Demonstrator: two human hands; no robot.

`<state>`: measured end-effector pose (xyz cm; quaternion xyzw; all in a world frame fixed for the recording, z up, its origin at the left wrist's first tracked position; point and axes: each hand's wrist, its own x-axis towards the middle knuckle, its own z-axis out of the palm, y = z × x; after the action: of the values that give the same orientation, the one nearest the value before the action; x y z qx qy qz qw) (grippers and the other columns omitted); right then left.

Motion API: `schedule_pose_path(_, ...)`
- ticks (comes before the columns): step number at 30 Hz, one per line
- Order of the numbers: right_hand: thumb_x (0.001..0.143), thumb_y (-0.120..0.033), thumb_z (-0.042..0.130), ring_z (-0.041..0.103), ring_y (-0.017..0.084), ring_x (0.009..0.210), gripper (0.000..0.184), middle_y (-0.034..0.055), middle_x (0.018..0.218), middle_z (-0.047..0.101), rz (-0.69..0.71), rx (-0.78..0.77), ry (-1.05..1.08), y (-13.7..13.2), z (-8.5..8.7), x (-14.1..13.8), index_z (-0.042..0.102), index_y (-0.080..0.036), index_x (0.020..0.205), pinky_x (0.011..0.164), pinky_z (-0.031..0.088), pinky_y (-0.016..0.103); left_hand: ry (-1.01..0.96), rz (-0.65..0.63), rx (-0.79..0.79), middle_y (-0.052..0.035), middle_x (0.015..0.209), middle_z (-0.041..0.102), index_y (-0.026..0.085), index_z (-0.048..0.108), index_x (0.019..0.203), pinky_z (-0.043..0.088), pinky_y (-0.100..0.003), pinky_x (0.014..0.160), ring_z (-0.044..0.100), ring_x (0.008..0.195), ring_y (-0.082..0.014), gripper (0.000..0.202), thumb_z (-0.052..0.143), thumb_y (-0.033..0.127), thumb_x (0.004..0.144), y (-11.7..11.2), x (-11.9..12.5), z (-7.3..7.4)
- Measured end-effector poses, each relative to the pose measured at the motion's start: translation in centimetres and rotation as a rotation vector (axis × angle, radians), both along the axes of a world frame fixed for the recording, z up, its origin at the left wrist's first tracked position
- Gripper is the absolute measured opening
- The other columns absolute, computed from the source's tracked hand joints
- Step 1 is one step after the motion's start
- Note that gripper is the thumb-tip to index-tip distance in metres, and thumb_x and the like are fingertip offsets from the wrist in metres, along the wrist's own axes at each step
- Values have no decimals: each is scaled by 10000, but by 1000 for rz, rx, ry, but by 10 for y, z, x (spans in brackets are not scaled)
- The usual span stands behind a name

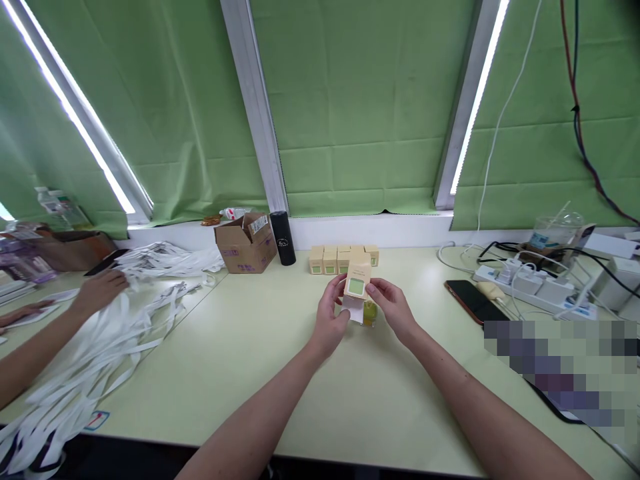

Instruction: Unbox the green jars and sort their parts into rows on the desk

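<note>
Over the middle of the table I hold a small tan cardboard box (358,272) with a green square on its front. A white flap (353,309) hangs from its lower end. My left hand (331,313) grips the box along its left side, thumb near the flap. At the right edge, the fingers of my right hand (394,307) pinch the same box. Just below it shows a yellow-green item (370,313) in what looks like clear wrapping; the box and flap partly hide it. Behind stand several matching small boxes (330,260) in a row.
An opened brown carton (245,247) and a black cylinder (283,239) stand at the back. To the left, another person's hand (103,290) is among white straps (100,353). A phone (475,301), power strip (535,291) and cables lie on the right.
</note>
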<state>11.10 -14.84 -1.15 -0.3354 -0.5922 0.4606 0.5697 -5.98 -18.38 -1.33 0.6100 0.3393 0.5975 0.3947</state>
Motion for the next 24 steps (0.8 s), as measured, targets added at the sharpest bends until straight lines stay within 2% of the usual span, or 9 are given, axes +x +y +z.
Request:
schedule_pose_path(3, 829, -688, 743, 691, 286, 983, 509, 102, 1021, 785, 13, -21, 8, 0, 0, 0, 732, -216, 1023, 915, 542, 415, 71, 66, 23, -101, 1425, 645, 269, 514, 1452, 412, -406, 1014, 567, 1318, -317, 637, 712, 233, 847, -1, 0, 1)
schedule_pose_path(8, 802, -685, 777, 681, 282, 990, 519, 88, 974, 774, 14, -40, 17, 2, -2, 0, 726, -222, 1031, 899, 536, 396, 259, 303, 90, -134, 1359, 591, 243, 552, 1449, 434, -462, 1112, 548, 1318, -299, 593, 729, 395, 904, -2, 1, -3)
schedule_pose_path(11, 775, -706, 786, 683, 282, 983, 544, 83, 954, 776, -10, -66, 27, 2, -2, -1, 726, -224, 1020, 867, 540, 382, 314, 262, 145, -133, 1323, 581, 250, 562, 1463, 457, -457, 1128, 526, 1328, -291, 508, 603, 422, 987, -2, 0, -5)
schedule_pose_path(14, 751, -743, 781, 686, 282, 966, 586, 87, 953, 778, -12, -111, 37, 1, 0, -2, 735, -215, 1001, 828, 547, 369, 300, 178, 187, -132, 1361, 580, 242, 587, 1446, 460, -453, 1130, 540, 1326, -292, 444, 473, 372, 1036, -2, -1, -6)
schedule_pose_path(16, 739, -763, 776, 691, 282, 949, 612, 94, 981, 784, 4, -127, 40, 0, 2, -3, 746, -206, 992, 812, 554, 366, 272, 171, 179, -131, 1373, 591, 238, 607, 1422, 473, -449, 1104, 563, 1304, -292, 428, 436, 336, 1042, -2, -1, -7)
schedule_pose_path(20, 747, -770, 764, 704, 274, 931, 630, 90, 1030, 792, 45, -127, 31, -3, 3, -5, 768, -204, 1023, 802, 565, 363, 262, 231, 143, -117, 1334, 642, 262, 603, 1428, 502, -435, 1035, 606, 1232, -287, 422, 498, 313, 1023, 0, 0, -7)
schedule_pose_path(24, 742, -778, 762, 717, 279, 917, 646, 94, 1037, 800, 59, -127, 0, -5, 3, -6, 787, -199, 1029, 777, 570, 366, 236, 247, 141, -119, 1339, 633, 268, 608, 1412, 500, -435, 1050, 605, 1245, -287, 426, 589, 320, 990, 1, 2, -7)
